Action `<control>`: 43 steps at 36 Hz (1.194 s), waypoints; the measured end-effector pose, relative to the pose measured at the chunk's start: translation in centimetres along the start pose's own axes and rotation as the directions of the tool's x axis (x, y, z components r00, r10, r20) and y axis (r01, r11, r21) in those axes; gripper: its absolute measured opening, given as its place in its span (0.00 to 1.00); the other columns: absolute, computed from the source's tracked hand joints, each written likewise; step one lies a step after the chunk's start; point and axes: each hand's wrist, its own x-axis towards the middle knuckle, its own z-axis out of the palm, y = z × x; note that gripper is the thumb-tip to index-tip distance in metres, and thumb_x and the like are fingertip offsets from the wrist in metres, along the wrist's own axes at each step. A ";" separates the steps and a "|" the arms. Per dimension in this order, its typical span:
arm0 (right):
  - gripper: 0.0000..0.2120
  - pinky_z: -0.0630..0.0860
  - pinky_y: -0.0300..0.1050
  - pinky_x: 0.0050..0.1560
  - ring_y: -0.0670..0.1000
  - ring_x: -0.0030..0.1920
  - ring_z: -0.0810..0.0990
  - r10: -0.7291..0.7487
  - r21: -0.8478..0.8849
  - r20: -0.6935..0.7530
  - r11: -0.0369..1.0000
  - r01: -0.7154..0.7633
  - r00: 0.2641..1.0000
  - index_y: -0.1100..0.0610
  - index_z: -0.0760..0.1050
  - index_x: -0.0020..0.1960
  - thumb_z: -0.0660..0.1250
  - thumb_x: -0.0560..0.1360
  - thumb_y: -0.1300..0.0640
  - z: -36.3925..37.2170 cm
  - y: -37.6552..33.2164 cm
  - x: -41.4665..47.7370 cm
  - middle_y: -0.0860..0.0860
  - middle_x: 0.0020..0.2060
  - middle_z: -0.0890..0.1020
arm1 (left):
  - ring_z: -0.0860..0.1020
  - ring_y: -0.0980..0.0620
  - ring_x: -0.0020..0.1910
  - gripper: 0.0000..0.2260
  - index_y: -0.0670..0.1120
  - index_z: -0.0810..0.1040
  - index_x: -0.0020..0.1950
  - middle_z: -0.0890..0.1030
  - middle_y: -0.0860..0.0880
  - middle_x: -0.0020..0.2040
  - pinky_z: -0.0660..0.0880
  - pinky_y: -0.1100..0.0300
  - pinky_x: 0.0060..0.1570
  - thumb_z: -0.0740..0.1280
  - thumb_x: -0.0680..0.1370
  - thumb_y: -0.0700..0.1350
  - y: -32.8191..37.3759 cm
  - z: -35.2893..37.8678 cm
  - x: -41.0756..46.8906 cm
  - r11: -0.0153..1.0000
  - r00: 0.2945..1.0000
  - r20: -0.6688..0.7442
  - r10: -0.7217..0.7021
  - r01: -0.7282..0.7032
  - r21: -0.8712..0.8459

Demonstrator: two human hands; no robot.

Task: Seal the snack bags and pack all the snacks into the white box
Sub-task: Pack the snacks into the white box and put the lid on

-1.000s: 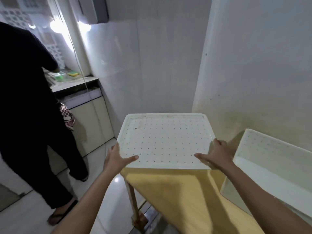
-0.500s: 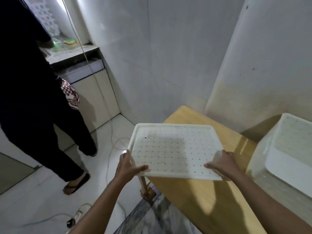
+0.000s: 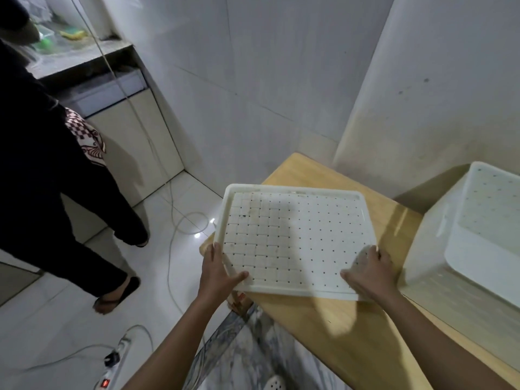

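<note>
A flat white perforated lid (image 3: 295,237) is held level above the left end of the wooden table (image 3: 351,333). My left hand (image 3: 218,273) grips its near left corner, thumb on top. My right hand (image 3: 370,273) grips its near right corner, thumb lying on the top face. The white box (image 3: 439,266) stands open on the table at the right, close to the lid's right edge. No snack bags are in view.
A person in dark clothes (image 3: 47,170) stands on the tiled floor at the left, by a low cabinet (image 3: 132,136). A white cable (image 3: 171,237) and a power strip (image 3: 112,364) lie on the floor. Walls close in behind the table.
The lid has come down from a raised, tilted position to lie flatter and lower over the table's left end. Both hands keep their hold. The view has tipped downward.
</note>
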 end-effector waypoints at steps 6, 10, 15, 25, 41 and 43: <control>0.31 0.64 0.51 0.64 0.60 0.71 0.58 0.019 0.018 0.046 1.000 -0.019 0.999 0.59 0.59 0.69 0.67 0.70 0.58 -0.4 -0.2 -1.1 0.60 0.72 0.56 | 0.62 0.44 0.69 0.45 0.42 0.52 0.75 0.60 0.43 0.71 0.68 0.47 0.67 0.75 0.67 0.52 1.4 -0.7 -0.5 0.993 0.998 0.040 -0.039 0.034 0.112; 0.29 0.63 0.47 0.65 0.58 0.72 0.58 -0.099 0.073 0.082 0.993 0.093 0.992 0.59 0.61 0.70 0.66 0.71 0.59 -2.2 -0.7 -2.6 0.56 0.72 0.60 | 0.61 0.43 0.70 0.35 0.42 0.59 0.72 0.63 0.42 0.70 0.66 0.47 0.67 0.72 0.72 0.50 4.1 -1.9 -1.6 0.991 1.000 0.019 0.022 -0.024 0.129; 0.26 0.68 0.43 0.59 0.54 0.66 0.69 -0.286 0.099 0.045 0.955 0.280 0.957 0.57 0.63 0.70 0.66 0.74 0.57 -6.3 -1.6 -6.0 0.54 0.68 0.67 | 0.58 0.43 0.73 0.32 0.40 0.57 0.74 0.60 0.42 0.74 0.59 0.48 0.71 0.64 0.77 0.54 9.4 -3.3 -3.9 0.961 0.988 0.015 0.157 -0.156 0.227; 0.21 0.69 0.45 0.62 0.50 0.64 0.71 -0.352 0.090 -0.219 0.922 0.378 0.910 0.55 0.68 0.67 0.64 0.74 0.57 -16.6 6.4 -16.3 0.51 0.64 0.72 | 0.56 0.43 0.74 0.29 0.41 0.59 0.73 0.60 0.44 0.75 0.58 0.49 0.70 0.61 0.78 0.54 23.0 -0.3 -14.7 0.858 0.876 0.077 0.476 -0.482 0.179; 0.19 0.69 0.43 0.57 0.54 0.60 0.74 0.288 0.289 -0.517 0.945 -0.153 0.806 0.58 0.73 0.62 0.67 0.72 0.57 -26.7 42.9 -37.6 0.56 0.60 0.76 | 0.66 0.43 0.68 0.26 0.42 0.67 0.70 0.68 0.43 0.70 0.63 0.53 0.68 0.66 0.76 0.53 39.9 24.8 -42.7 0.474 0.396 0.433 0.810 -0.876 -0.086; 0.20 0.69 0.41 0.58 0.54 0.61 0.74 0.368 0.345 -0.510 0.916 -0.207 0.778 0.59 0.72 0.64 0.67 0.73 0.58 -26.9 46.6 -39.7 0.55 0.61 0.76 | 0.68 0.43 0.67 0.25 0.42 0.68 0.68 0.70 0.42 0.68 0.63 0.54 0.66 0.66 0.75 0.52 41.2 27.9 -45.9 0.422 0.325 0.484 0.812 -0.901 -0.102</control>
